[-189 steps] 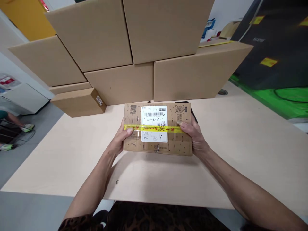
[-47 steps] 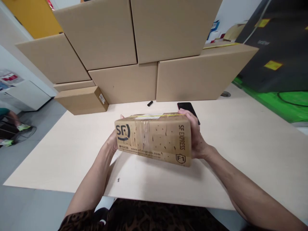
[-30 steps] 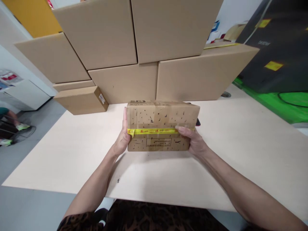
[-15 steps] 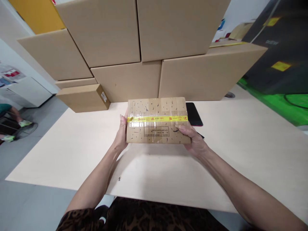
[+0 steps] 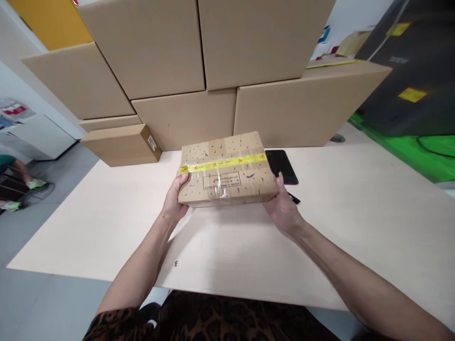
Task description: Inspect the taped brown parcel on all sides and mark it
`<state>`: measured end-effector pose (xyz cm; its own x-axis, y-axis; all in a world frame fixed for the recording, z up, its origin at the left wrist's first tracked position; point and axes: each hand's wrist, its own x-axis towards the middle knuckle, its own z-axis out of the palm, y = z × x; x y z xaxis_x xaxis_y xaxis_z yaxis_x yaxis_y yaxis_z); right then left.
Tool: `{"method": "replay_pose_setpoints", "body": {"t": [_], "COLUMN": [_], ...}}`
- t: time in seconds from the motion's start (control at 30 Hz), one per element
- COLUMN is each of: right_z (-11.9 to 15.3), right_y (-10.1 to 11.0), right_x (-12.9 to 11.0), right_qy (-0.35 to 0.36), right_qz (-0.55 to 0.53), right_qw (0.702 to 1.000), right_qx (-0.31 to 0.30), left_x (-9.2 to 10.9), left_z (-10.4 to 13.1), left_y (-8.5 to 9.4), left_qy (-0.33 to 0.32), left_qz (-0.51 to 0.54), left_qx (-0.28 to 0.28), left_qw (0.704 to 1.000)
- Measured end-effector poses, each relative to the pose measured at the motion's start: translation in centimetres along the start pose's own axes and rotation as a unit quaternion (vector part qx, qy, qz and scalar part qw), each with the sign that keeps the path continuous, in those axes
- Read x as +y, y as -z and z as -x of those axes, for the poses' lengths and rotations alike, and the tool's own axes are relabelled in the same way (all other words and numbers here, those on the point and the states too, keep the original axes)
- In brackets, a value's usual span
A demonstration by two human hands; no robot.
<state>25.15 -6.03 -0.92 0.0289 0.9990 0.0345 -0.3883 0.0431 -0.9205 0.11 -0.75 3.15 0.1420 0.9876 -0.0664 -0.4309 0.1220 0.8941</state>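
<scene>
My left hand (image 5: 177,195) grips the left end of a taped cardboard parcel (image 5: 227,174), thumb on top; my right hand (image 5: 284,207) holds its right end, thumb raised. The parcel is tilted above the worktop (image 5: 362,213), yellow tape (image 5: 223,164) across it. Beside it lies a black phone (image 5: 283,166); beyond stand large cartons (image 5: 152,52) and, leftward, a smaller box (image 5: 117,148)

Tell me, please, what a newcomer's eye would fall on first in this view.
Probably the speckled parcel with its bright yellow tape, held between the left hand and the right hand at the middle of the view. Behind it, the large plain cartons stacked at the back of the table loom next. The green covering beyond the table's right side also stands out.
</scene>
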Motion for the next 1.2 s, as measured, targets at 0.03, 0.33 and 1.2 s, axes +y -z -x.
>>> {"method": "replay_pose_setpoints", "body": {"t": [0.03,0.33,1.2], "right_z": [0.0,-1.0,-0.6], "right_y": [0.1,0.8,0.9], "right_x": [0.1,-1.6,-1.5], "right_qy": [0.006,0.008,-0.011], "right_qz": [0.004,0.014,0.004], "right_qw": [1.000,0.999,0.999], "right_qx": [0.007,0.044,-0.046], "left_x": [0.0,-0.2,0.2], "left_z": [-0.1,0.2,0.2], "left_y": [0.1,1.4,0.9], "left_qy": [0.016,0.094,-0.003], "left_qz": [0.005,-0.044,-0.052], "left_qx": [0.006,-0.116,-0.028], "left_qw": [1.000,0.988,0.998]}}
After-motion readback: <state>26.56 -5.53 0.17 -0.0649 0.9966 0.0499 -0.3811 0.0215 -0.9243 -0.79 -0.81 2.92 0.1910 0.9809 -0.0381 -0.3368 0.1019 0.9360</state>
